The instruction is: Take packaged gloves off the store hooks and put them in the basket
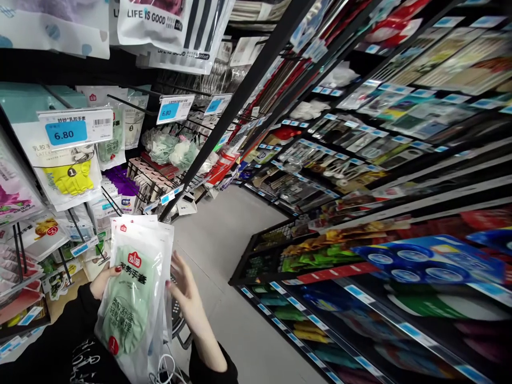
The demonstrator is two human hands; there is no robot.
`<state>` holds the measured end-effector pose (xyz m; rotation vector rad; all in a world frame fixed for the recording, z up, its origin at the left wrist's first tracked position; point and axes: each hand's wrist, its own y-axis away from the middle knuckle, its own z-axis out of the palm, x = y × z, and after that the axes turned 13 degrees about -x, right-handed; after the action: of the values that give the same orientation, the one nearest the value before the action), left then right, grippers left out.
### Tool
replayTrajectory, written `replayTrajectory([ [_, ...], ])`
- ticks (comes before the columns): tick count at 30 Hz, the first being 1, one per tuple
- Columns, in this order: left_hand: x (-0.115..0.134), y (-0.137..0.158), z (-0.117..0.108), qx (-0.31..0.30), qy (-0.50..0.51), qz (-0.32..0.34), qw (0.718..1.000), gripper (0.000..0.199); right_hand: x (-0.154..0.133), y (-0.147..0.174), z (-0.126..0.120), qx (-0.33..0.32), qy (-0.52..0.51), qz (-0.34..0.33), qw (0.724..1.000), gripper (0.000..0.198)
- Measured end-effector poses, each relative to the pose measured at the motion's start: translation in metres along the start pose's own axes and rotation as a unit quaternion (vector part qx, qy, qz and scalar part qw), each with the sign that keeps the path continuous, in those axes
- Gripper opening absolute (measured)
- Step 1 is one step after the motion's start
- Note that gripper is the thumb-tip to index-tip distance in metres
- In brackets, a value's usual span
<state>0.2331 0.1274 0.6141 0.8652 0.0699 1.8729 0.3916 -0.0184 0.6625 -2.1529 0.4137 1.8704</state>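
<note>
A small stack of white-and-clear packets of pale green household gloves (127, 304) is held upright in front of my body, with a red logo and black lettering on the front one. My left hand (103, 281) grips the stack at its left edge, thumb on the front and the other fingers hidden behind. Beside the right edge is my right hand (187, 290), its fingers spread and slightly curved. Its thumb is close to the packet's edge; whether they touch I cannot tell.
To the left, a yellow latex glove packet (74, 178) hangs behind a 6.80 price tag (66, 133). Mesh bath puffs (176, 149) sit farther back. A black shelf post (236, 106) slants across. Grey floor (224, 229) separates this rack from blurred shelves on the right.
</note>
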Motion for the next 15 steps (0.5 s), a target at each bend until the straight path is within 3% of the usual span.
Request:
replayTrajectory([
  [2, -0.004, -0.003, 0.000, 0.020, -0.013, 0.019, 1.000, 0.021, -0.015, 0.004, 0.005, 0.109, 0.093, -0.021, 0.989, 0.028],
  [3, -0.005, -0.004, 0.000, 0.028, -0.019, 0.022, 0.999, 0.019, -0.022, 0.005, 0.009, 0.123, 0.142, -0.013, 0.982, 0.023],
  [7, -0.009, -0.007, -0.004, 0.025, -0.029, 0.021, 0.999, 0.015, -0.037, 0.004, 0.027, 0.047, 0.231, 0.068, 0.969, 0.028],
  [12, -0.010, -0.006, -0.004, 0.004, 0.010, 0.011, 1.000, 0.025, -0.027, -0.002, 0.032, 0.009, 0.060, 0.038, 0.997, 0.024],
  [15, -0.007, -0.004, -0.004, 0.010, 0.040, 0.004, 0.999, 0.028, -0.025, 0.000, 0.021, 0.048, -0.036, 0.035, 0.998, 0.027],
])
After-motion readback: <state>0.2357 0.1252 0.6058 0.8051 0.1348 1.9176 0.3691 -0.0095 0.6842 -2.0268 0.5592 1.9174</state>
